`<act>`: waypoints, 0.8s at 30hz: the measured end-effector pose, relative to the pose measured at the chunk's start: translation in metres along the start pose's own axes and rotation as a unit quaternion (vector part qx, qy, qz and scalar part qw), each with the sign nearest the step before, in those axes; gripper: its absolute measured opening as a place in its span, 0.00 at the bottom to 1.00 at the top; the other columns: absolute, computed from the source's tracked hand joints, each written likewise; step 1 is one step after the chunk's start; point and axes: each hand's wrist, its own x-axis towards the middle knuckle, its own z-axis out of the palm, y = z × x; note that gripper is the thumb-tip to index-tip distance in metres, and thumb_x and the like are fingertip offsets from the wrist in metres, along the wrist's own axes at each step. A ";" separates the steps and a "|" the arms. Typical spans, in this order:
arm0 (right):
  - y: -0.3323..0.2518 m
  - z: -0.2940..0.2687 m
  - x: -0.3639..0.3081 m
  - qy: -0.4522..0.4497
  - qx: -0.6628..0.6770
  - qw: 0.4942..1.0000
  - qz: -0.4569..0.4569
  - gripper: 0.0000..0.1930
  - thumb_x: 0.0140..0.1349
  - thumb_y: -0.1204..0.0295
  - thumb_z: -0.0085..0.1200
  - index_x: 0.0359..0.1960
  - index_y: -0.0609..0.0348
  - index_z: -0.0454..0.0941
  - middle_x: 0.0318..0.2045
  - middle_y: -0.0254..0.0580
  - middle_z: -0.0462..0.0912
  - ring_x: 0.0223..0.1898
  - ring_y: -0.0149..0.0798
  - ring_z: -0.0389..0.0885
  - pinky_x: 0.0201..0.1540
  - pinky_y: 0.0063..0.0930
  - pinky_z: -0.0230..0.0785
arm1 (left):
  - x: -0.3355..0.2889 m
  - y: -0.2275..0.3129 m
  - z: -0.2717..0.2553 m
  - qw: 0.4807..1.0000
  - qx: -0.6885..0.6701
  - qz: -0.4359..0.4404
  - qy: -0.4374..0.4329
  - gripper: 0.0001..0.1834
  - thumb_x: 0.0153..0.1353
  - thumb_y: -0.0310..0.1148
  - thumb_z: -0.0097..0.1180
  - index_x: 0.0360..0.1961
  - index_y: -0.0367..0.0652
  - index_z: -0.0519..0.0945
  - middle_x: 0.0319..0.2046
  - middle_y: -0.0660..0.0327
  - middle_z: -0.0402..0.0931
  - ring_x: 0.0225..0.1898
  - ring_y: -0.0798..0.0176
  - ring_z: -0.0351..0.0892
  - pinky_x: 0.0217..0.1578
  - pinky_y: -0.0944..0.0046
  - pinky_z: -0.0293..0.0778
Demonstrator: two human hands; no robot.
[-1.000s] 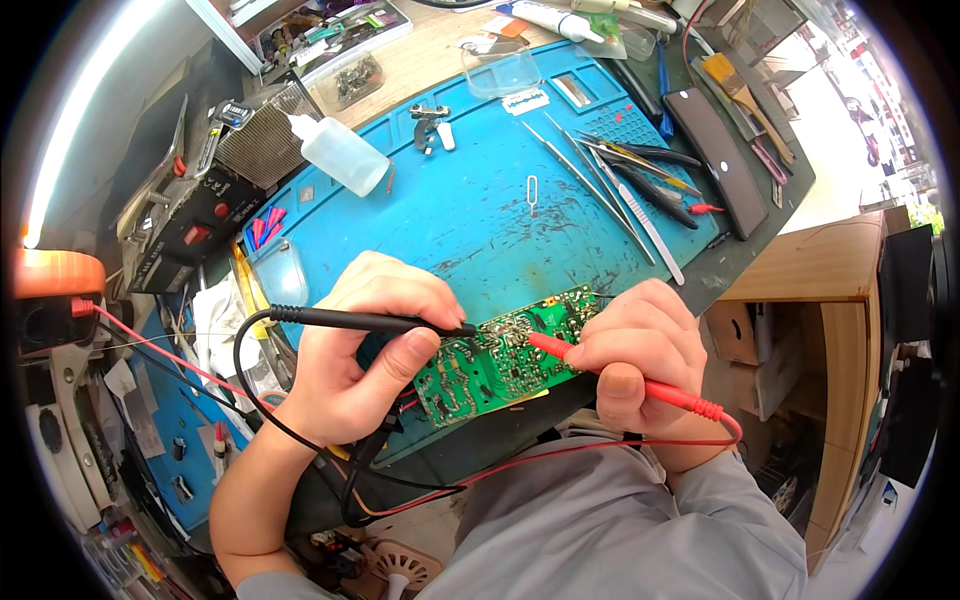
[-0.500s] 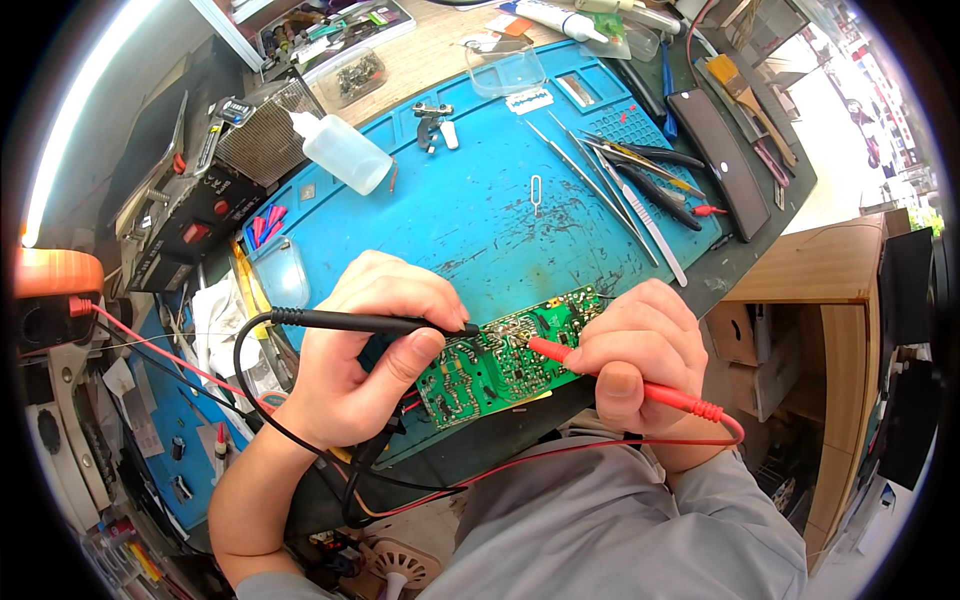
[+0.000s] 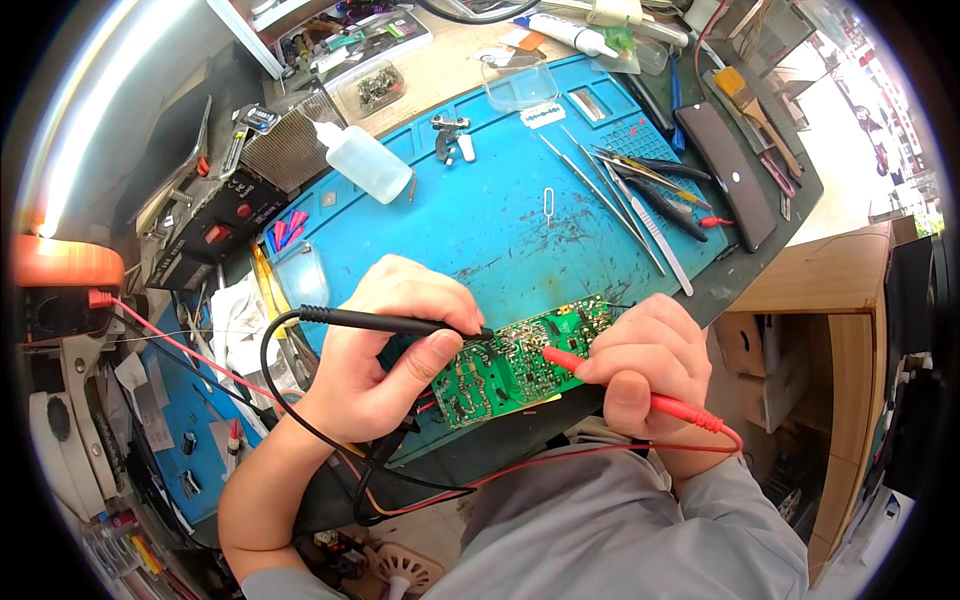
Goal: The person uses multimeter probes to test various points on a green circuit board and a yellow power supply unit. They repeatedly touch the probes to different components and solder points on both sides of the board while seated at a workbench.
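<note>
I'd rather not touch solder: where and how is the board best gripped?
The board is probably best pinched at its near long edge, coming from that side: it is flat, that edge is bare, and the black probe and red probe reach over its crowded face.

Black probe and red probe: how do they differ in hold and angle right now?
The black probe is in the left hand; the red probe is in the right hand.
The black probe lies nearly level, tip toward the right; the red probe slants more, tip toward the upper left.
Both are slim, trail a cable from the rear, and aim at the green circuit board; contact can't be confirmed.
</note>
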 end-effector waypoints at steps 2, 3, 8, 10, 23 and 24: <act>0.001 0.002 -0.001 0.002 -0.010 1.000 -0.010 0.08 0.62 0.71 0.58 0.24 0.56 0.79 0.18 0.34 0.79 0.16 0.33 0.73 0.21 0.25 0.58 | 0.000 0.000 -0.001 1.000 0.004 0.000 -0.003 0.09 0.67 0.36 0.58 0.37 0.40 0.80 0.37 0.55 0.81 0.41 0.58 0.74 0.48 0.58 0.65; 0.001 0.002 0.000 0.004 -0.010 1.000 -0.009 0.08 0.62 0.72 0.58 0.24 0.56 0.79 0.18 0.34 0.79 0.16 0.33 0.73 0.21 0.25 0.58 | 0.000 0.001 -0.001 1.000 0.006 0.002 -0.003 0.09 0.67 0.36 0.58 0.37 0.40 0.80 0.37 0.55 0.82 0.41 0.58 0.74 0.48 0.57 0.65; 0.001 0.003 0.000 0.001 -0.008 1.000 0.002 0.08 0.61 0.72 0.58 0.23 0.55 0.79 0.17 0.34 0.78 0.16 0.34 0.73 0.21 0.25 0.58 | 0.000 -0.001 -0.002 1.000 0.018 0.016 -0.004 0.04 0.64 0.29 0.58 0.39 0.42 0.81 0.38 0.60 0.83 0.39 0.58 0.76 0.47 0.58 0.66; 0.001 0.003 0.000 0.006 -0.002 1.000 0.002 0.09 0.61 0.72 0.58 0.22 0.55 0.78 0.17 0.34 0.78 0.16 0.34 0.72 0.20 0.26 0.58 | 0.001 -0.001 -0.001 1.000 0.017 0.017 -0.005 0.04 0.64 0.28 0.58 0.39 0.42 0.80 0.38 0.60 0.83 0.39 0.58 0.76 0.47 0.58 0.66; -0.010 0.001 0.005 -0.047 -0.030 0.998 0.017 0.08 0.65 0.73 0.52 0.26 0.55 0.77 0.20 0.35 0.77 0.20 0.38 0.72 0.24 0.32 0.61 | -0.003 -0.002 -0.006 0.999 0.007 0.039 -0.001 0.05 0.65 0.29 0.57 0.40 0.43 0.80 0.41 0.60 0.81 0.44 0.56 0.76 0.50 0.56 0.66; -0.011 0.003 0.004 -0.039 -0.038 0.998 0.028 0.09 0.66 0.72 0.51 0.25 0.55 0.76 0.20 0.36 0.76 0.20 0.39 0.72 0.25 0.33 0.62 | -0.003 -0.002 -0.006 0.999 0.000 0.039 -0.002 0.05 0.65 0.30 0.57 0.40 0.44 0.80 0.41 0.61 0.81 0.44 0.56 0.76 0.51 0.56 0.66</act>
